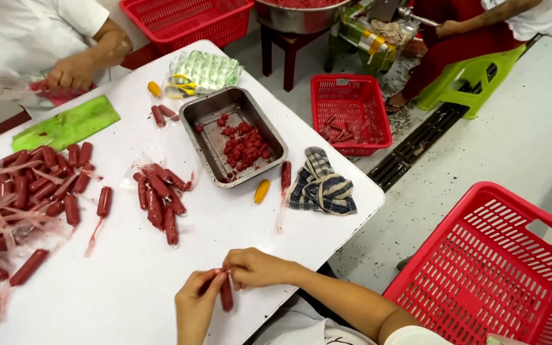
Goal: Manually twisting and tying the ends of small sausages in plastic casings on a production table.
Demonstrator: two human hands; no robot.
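Single head-worn camera, looking steeply down and forward from the seated person's side of the white worktop, own hands close at the bottom edge, far worktop end, floor and red baskets farther off, tilted frame

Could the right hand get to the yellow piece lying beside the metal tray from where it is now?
Probably yes. The right hand is pinching a red sausage together with the left hand, but only bare white table lies between it and the yellow piece.
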